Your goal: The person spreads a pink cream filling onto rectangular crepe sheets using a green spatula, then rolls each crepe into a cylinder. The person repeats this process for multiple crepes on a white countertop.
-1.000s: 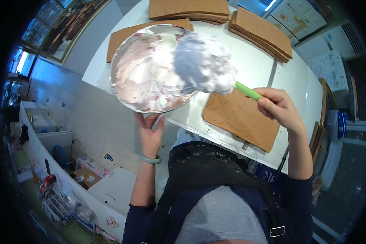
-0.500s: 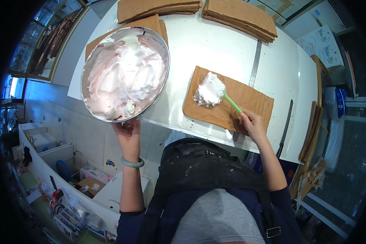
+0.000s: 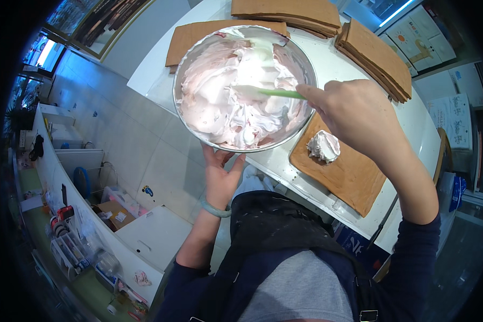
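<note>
My left hand grips the lower edge of a large metal bowl, its fingers under the near side. Pale pink and white whipped cream fills the bowl, with a few dark red streaks. A green-handled spatula is in my right hand, which is closed round the handle at the bowl's right rim. The spatula's blade lies in the cream, partly lost against it. Below my right forearm lies a brown rectangular cake sheet. A dollop of cream sits on its upper left part.
Stacks of brown cake sheets stand along the far side of the white table, one more stack at far right. Another cake sheet lies behind the bowl. A long dark-handled knife rests by the table's right edge.
My right hand has moved left and away from the cake sheet to the bowl, taking the spatula into the cream. A dollop stays on the sheet. The whole view has shifted.
</note>
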`<state>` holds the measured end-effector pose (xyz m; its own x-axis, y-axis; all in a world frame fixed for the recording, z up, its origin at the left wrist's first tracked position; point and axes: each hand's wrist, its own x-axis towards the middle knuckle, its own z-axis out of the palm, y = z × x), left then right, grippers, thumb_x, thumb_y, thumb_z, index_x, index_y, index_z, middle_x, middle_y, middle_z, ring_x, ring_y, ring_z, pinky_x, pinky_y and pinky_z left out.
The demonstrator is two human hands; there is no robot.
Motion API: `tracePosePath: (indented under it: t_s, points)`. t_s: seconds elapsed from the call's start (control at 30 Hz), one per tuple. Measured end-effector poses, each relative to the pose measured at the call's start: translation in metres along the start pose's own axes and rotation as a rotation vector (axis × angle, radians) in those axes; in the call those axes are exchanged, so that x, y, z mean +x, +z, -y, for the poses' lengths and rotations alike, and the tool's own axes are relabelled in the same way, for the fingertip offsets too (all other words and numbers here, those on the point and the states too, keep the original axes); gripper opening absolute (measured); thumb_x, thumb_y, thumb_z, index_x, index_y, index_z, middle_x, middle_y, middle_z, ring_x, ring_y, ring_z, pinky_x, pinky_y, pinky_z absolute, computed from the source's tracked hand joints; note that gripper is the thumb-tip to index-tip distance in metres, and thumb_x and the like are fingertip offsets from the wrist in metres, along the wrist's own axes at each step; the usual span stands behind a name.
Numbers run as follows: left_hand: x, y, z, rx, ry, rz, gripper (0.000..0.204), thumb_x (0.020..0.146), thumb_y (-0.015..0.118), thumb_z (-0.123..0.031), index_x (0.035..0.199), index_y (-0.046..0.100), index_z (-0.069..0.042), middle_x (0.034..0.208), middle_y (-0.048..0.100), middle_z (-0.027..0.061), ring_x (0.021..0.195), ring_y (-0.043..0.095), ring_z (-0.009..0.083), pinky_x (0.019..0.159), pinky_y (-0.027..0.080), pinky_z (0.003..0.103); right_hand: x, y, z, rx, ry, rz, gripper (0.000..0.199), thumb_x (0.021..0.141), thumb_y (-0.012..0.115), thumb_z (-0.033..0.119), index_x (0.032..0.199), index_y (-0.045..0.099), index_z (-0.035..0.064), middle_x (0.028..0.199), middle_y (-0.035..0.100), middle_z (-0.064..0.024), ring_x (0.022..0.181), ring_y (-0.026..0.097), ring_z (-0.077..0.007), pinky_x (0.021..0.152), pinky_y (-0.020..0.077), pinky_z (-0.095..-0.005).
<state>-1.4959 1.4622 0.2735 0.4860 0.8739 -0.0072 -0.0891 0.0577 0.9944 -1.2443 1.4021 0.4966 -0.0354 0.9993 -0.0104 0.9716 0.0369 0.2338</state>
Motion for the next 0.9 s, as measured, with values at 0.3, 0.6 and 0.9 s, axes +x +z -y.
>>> tracePosePath:
  t_s: [0.3,0.6,0.9]
  points:
    - [-0.002,-0.001,-0.004,0.083,-0.045,-0.02,0.105,0.087,0.072,0.005,0.164,0.002,-0.003,0.124,0.067,0.0169,0.111,0.067,0.0218,0.1,0.052,0.037,-0.008,0.007,-0.031,0.658,-0.111,0.345,0.031,0.096,0.069,0.015,0.126,0.075,0.0096,0.066,0.067,-0.0079,0.053,0.054,-0.0165,0.053,0.0439,-0.0308]
    - [-0.001,-0.008,0.005,0.012,0.02,-0.051,0.098,0.088,0.072,0.005,0.163,0.01,-0.005,0.143,0.053,0.0153,0.123,0.061,0.0242,0.102,0.051,0.039,-0.053,0.058,-0.01,1.562,0.15,0.176,0.034,0.104,0.064,0.021,0.135,0.07,0.0075,0.069,0.061,0.0011,0.058,0.048,-0.0065,0.054,0.0424,-0.0231]
    - [0.003,-0.014,0.01,0.006,-0.01,-0.079,0.084,0.089,0.07,0.012,0.157,0.026,-0.009,0.143,0.052,0.0109,0.116,0.06,0.0177,0.098,0.051,0.033,-0.275,0.17,0.007,0.79,0.798,-0.353,0.042,0.091,0.073,0.001,0.131,0.073,0.0121,0.082,0.067,-0.0057,0.069,0.063,-0.013,0.062,0.0497,-0.0263]
